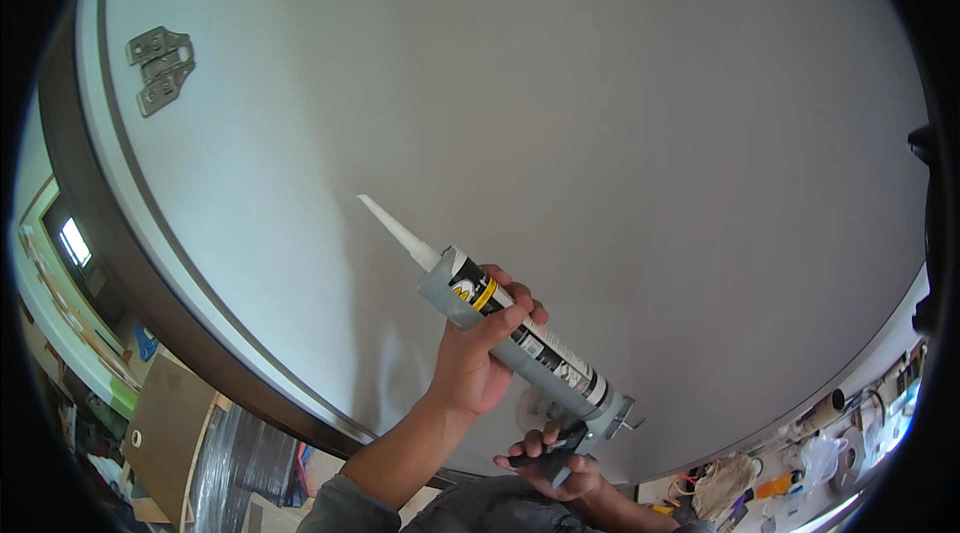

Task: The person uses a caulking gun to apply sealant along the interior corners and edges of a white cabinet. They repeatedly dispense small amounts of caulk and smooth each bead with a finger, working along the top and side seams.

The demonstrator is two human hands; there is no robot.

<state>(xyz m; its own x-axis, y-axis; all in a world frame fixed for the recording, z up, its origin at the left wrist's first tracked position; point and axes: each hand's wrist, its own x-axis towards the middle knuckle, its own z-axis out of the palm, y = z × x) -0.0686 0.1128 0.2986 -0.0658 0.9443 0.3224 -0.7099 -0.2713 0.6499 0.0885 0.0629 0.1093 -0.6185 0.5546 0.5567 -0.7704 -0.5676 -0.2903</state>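
A grey caulking gun [565, 393] slants across the lower middle, loaded with a sealant cartridge [560, 358] labelled in black, white and yellow. Its white tapered nozzle [400, 233] points up and to the left, in front of a broad pale panel [600, 93]. My left hand [472, 358] is wrapped around the barrel near the front, thumb on top and fingers behind. At the rear, my right hand [582, 483] grips the dark handle and trigger [560, 458]; some of its fingers are partly hidden by the handle.
A metal hinge [160, 73] is fixed near the panel's upper left edge, beside a dark brown border [215, 363]. Boards [165, 443] and a plastic-wrapped stack [240, 458] stand at the lower left. Mixed tools and supplies, with a clear plastic bag [822, 458], lie at the lower right.
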